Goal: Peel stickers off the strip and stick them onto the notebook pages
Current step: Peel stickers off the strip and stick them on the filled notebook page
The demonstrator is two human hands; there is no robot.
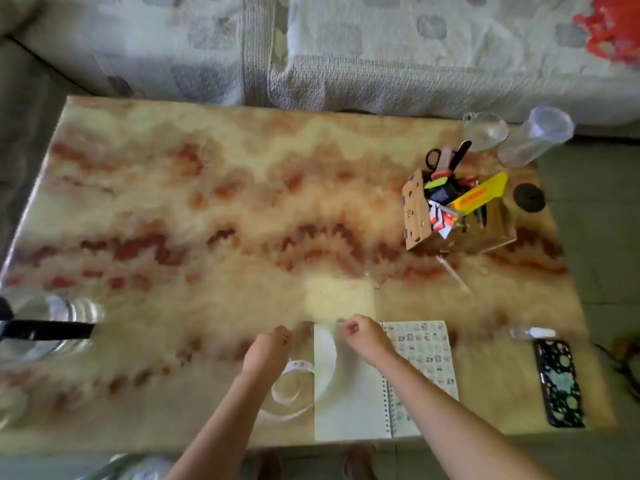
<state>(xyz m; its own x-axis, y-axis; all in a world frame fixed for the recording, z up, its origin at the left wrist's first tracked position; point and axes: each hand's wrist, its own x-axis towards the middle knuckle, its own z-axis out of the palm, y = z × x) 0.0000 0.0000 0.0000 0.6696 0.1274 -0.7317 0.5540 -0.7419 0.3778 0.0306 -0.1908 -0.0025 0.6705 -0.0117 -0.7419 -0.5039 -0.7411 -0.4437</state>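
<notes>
- Near the front edge of the worktop (207, 202), right of its middle, lies an open spiral notebook (349, 403); its left page is blank and its right page (424, 355) is covered with rows of small printed figures, too blurred to read.
- Just left of the notebook, the sticker strip (294, 379) curls in loose white loops on the worktop, one end rising toward the left hand; the stickers on it cannot be made out.
- Both hands are curled with fingertips pinched together: the left hand (270, 348) beside the notebook's far left corner, the right hand (360, 337) over the notebook's far edge.
- What each hand pinches is too small and smeared to tell, though the strip seems to run up to the left one.
- Along the right edge a phone (559, 382) in a patterned case lies flat.
- At the far right corner stand a cardboard box (415, 213) stuffed with scissors and pens, a clear cup (535, 136) and a small dark lid (529, 197).
- On the left edge a clear object (62, 327) with a dark strap is cut off by the frame.
- Beyond the far edge runs a sofa (346, 46) with a patterned cover.
</notes>
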